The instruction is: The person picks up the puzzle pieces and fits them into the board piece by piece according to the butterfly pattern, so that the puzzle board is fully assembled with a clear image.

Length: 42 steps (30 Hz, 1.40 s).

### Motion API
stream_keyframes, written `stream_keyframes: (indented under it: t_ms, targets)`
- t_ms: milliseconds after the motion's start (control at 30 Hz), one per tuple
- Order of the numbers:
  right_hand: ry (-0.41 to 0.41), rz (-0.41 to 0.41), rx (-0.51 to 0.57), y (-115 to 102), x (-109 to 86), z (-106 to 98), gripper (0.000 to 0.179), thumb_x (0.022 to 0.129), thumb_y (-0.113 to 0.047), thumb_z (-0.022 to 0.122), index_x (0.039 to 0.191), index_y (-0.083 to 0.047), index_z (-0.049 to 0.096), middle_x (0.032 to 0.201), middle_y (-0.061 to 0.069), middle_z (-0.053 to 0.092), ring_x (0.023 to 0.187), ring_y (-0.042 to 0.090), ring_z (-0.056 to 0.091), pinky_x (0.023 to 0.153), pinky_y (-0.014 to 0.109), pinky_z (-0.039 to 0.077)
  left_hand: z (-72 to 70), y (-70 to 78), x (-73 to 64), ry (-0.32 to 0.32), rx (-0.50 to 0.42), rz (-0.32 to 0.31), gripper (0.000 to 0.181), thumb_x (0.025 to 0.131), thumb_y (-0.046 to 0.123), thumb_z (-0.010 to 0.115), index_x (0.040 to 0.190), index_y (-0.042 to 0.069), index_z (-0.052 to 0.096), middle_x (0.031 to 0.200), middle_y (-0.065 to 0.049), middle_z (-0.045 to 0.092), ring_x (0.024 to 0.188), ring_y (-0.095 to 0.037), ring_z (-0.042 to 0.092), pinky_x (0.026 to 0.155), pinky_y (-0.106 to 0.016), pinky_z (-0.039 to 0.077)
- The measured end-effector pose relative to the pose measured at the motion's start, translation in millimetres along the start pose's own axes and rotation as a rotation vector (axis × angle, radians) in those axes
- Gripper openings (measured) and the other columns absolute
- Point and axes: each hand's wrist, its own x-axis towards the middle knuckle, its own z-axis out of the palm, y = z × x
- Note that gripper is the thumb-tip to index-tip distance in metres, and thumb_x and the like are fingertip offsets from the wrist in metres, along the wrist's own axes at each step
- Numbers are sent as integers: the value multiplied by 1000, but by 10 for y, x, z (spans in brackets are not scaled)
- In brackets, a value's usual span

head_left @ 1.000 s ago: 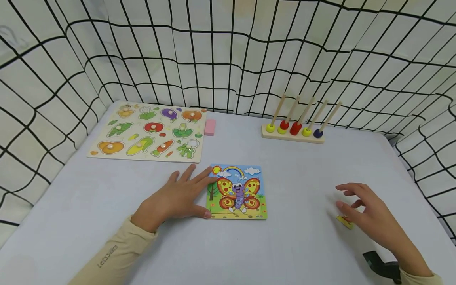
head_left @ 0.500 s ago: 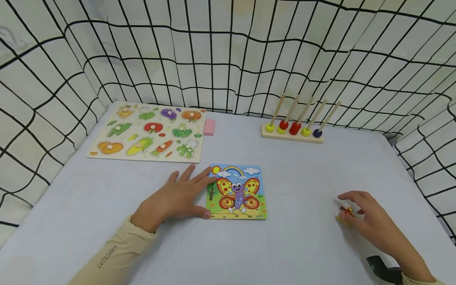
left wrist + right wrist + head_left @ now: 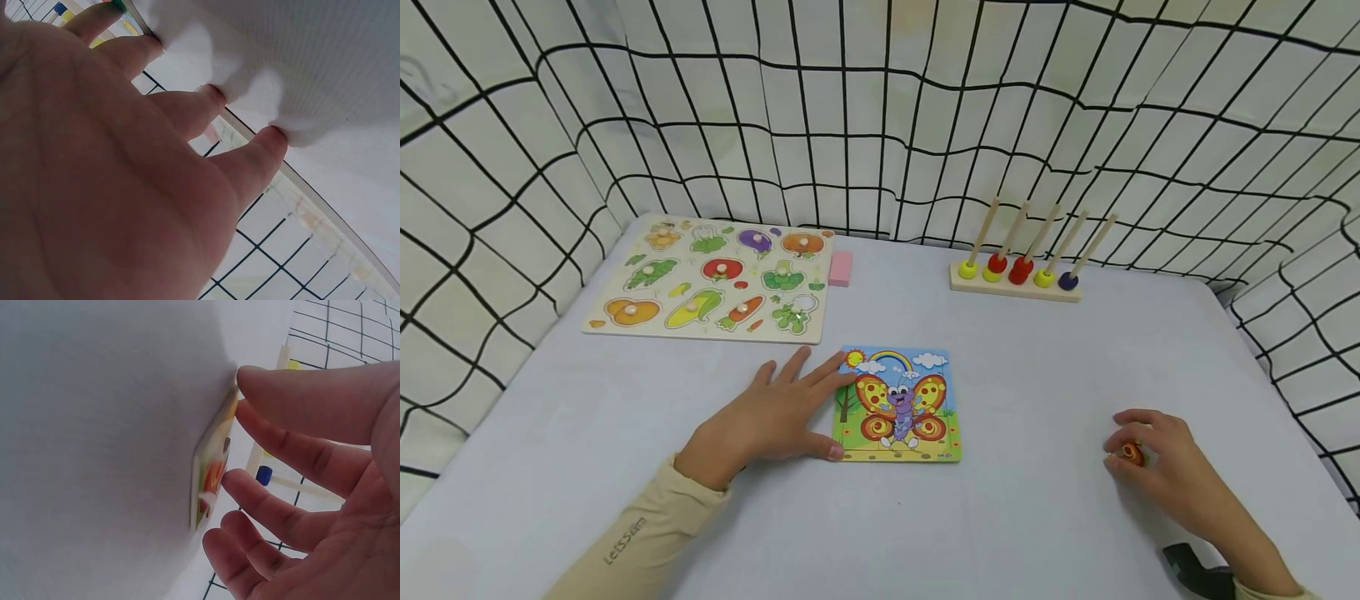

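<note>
My left hand (image 3: 767,421) lies with spread fingers on the table, its index finger and thumb touching the left edge of a square butterfly jigsaw puzzle (image 3: 904,408). In the left wrist view, several fingertips (image 3: 272,137) rest on the white cloth. Off to the right, my right hand (image 3: 1180,475) pinches a small puzzle piece (image 3: 1131,452) with a red-orange swirl. The right wrist view shows this piece (image 3: 212,472) tilted, the thumb (image 3: 300,400) at one end and fingertips against its printed face.
A vegetable peg board (image 3: 715,279) lies at the back left, a pink block (image 3: 842,268) beside it. Farther right stands a wooden bead rack (image 3: 1017,287) with upright pegs. Black wire mesh (image 3: 865,125) encloses the back and sides of the table.
My right hand has come down onto the puzzle piece lying on the table and now pinches it, tilted between thumb and fingers. The left hand and the butterfly puzzle have stayed in place.
</note>
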Motion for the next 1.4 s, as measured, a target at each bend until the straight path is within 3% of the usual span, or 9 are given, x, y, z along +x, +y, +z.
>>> stream_keyframes:
  t_ms: [333,933,1100,1400]
  targets:
    - [-11,9,-26,-54,11,31,24,85,6,86,88,-13,72,133,30,60,129,57,37,98,75,40,2,-8,5,7,0,8,98,86,54,87,166,22,40,178,-8,20,160,-51,10,120,-79,13]
    - [-67,5,-26,-115,-21,41,22,89,-2,86,88,-18,71,139,25,58,133,51,35,97,70,46,13,-14,5,12,6,12,98,85,52,89,166,21,41,177,-9,21,160,-51,10,120,-79,14]
    - [-45,-5,-38,-126,-20,59,24,87,1,86,87,-17,71,137,24,59,133,50,36,97,69,46,15,-12,10,12,3,6,98,85,52,89,166,22,41,178,-9,21,160,-51,10,120,-79,14]
    - [47,-19,-58,-66,-50,15,28,81,3,90,99,-8,71,134,27,59,130,53,38,96,73,43,10,-8,3,11,4,2,99,85,52,89,166,21,41,178,-8,21,160,-51,10,120,-79,14]
